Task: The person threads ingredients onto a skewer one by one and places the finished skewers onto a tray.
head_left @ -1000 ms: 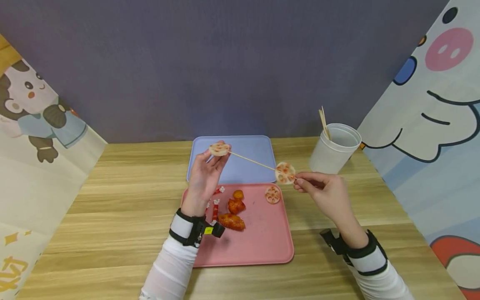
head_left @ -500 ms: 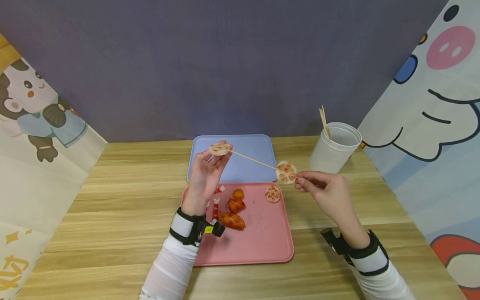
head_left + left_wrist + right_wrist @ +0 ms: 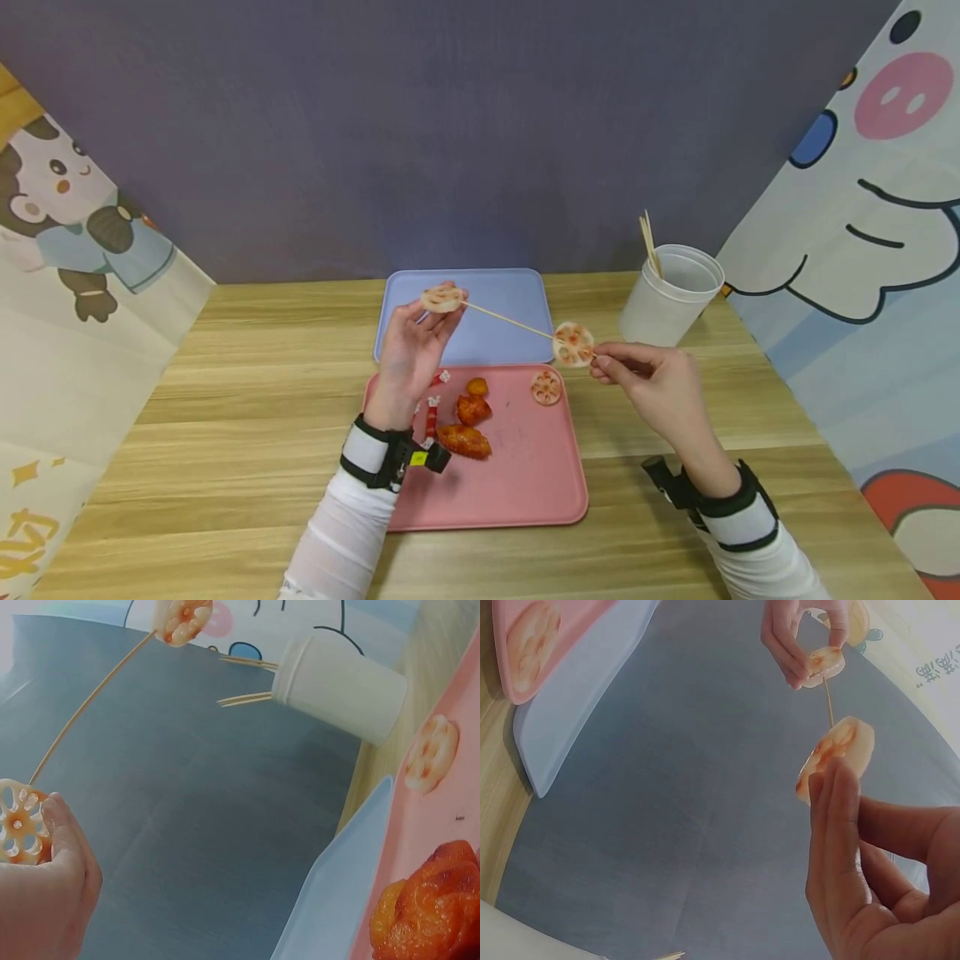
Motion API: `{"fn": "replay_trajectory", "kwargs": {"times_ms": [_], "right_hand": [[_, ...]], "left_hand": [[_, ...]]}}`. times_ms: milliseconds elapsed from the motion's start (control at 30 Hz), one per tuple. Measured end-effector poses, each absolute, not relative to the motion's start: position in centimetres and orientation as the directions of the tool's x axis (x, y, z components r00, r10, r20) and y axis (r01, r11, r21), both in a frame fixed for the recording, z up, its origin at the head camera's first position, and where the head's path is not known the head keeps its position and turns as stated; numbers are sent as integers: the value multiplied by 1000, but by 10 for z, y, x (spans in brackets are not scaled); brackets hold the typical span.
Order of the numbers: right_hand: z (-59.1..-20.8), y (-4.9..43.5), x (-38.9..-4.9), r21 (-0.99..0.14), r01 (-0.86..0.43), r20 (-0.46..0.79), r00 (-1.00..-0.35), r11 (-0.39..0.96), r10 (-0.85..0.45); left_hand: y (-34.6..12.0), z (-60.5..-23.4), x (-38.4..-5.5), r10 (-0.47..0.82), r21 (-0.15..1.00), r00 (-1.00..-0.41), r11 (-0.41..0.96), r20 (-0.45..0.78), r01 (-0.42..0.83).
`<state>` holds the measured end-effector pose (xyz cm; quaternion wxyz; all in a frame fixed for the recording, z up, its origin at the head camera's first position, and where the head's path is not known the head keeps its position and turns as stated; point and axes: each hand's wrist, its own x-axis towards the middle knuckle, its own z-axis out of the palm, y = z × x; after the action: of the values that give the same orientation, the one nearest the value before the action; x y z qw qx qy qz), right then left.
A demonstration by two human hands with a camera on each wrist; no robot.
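My left hand (image 3: 411, 354) pinches a lotus root slice (image 3: 442, 298) by its edge, above the blue tray. A thin skewer (image 3: 510, 319) runs from that slice to a second lotus root slice (image 3: 573, 344), which is threaded near its other end. My right hand (image 3: 652, 375) pinches the skewer's end just beyond this second slice. In the left wrist view the skewer (image 3: 90, 701) bows slightly, its tip end meeting the edge of the held slice (image 3: 21, 821). The right wrist view shows the threaded slice (image 3: 838, 754) right at the right fingertips.
A pink tray (image 3: 525, 492) holds another lotus root slice (image 3: 546, 388), browned meat-like pieces (image 3: 463, 442) and red-wrapped sticks (image 3: 431, 417), partly behind the left wrist. The blue tray (image 3: 495, 287) lies behind it. A white cup (image 3: 667, 304) with several skewers (image 3: 649, 242) stands back right.
Both hands stay almost still, gripping the same slice and skewer. The left hand and its slice have shifted very slightly to the right.
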<state>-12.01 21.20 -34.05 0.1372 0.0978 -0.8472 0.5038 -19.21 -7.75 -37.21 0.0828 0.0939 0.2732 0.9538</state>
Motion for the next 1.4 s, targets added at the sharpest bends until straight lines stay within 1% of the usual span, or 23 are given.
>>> {"fn": "replay_trajectory", "kwargs": {"times_ms": [100, 333, 633, 1000, 1133, 1400], "right_hand": [[-340, 212, -120, -828, -302, 330, -944, 473, -26], [-339, 213, -119, -835, -281, 307, -951, 473, -23], [-340, 213, -120, -834, -291, 313, -949, 470, -31], [-340, 215, -119, -842, -274, 285, -957, 465, -48], [-340, 216, -118, -823, -290, 300, -952, 488, -58], [-339, 215, -117, -789, -306, 325, -944, 533, -61]], "left_hand": [[-77, -372, -192, 234, 572, -962, -812, 141, -113], [-78, -374, -194, 285, 628, -936, -772, 205, -98], [-77, -372, -193, 248, 663, -921, -748, 302, 16], [-82, -374, -192, 278, 687, -909, -727, 311, 13], [-84, -374, -193, 269, 705, -910, -708, 314, 34], [-85, -373, -192, 255, 695, -911, -717, 325, 47]]}}
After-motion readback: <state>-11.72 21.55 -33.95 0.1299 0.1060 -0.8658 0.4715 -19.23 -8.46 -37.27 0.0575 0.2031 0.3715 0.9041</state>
